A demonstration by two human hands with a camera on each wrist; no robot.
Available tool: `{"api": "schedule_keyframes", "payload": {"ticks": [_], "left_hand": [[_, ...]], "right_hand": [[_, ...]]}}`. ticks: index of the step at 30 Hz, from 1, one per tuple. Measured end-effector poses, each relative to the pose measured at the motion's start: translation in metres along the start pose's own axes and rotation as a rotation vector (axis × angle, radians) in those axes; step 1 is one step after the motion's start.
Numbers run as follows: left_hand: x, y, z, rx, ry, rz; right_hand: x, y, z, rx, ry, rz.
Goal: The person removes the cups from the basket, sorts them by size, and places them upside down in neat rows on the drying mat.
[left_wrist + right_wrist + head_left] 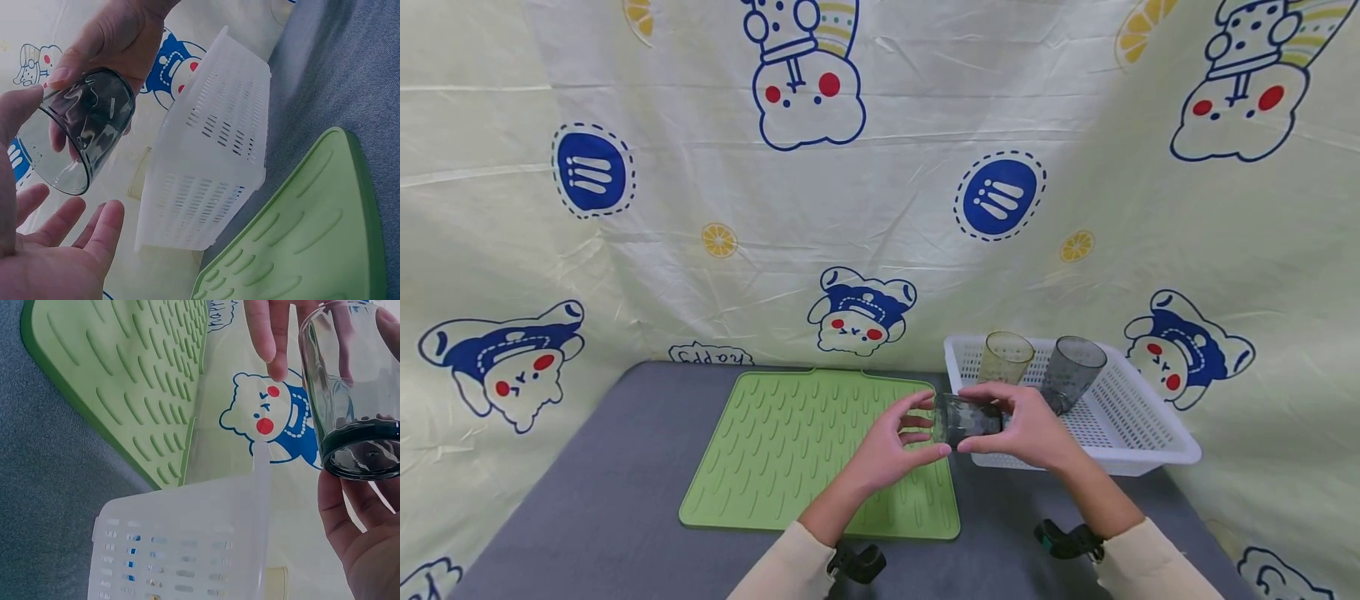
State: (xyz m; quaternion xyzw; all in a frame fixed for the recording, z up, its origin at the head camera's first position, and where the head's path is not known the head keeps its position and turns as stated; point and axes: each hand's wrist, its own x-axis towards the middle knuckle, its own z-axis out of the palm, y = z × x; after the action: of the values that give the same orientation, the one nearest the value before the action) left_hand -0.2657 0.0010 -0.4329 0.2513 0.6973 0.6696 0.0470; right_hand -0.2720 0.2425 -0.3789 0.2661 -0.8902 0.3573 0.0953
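Observation:
A dark grey-tinted drinking glass (967,421) lies on its side in the air, above the strip between the green mat and the white basket. My right hand (1026,425) holds it near its thick base, fingers and thumb around the sides. At the rim end, my left hand (895,442) has its fingers spread; in the left wrist view its thumb is close to the rim, and whether it touches cannot be told. The right wrist view has the dark base of the glass (362,447) resting against the right fingers (340,515).
A ridged green drying mat (805,450) lies left on the grey tabletop (602,467). The white perforated basket (1150,454) at right contains a yellowish glass (1006,358) and another grey glass (1072,371). A printed cloth (895,192) hangs behind.

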Motion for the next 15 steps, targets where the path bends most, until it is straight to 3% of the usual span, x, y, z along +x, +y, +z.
{"api": "schedule_keyframes", "payload": {"ticks": [15], "left_hand": [[0.0006,0.0026,0.0001,-0.039,-0.007,0.035]], "right_hand": [[0.0028,-0.001,0.0045,0.059,-0.033,-0.018]]}}
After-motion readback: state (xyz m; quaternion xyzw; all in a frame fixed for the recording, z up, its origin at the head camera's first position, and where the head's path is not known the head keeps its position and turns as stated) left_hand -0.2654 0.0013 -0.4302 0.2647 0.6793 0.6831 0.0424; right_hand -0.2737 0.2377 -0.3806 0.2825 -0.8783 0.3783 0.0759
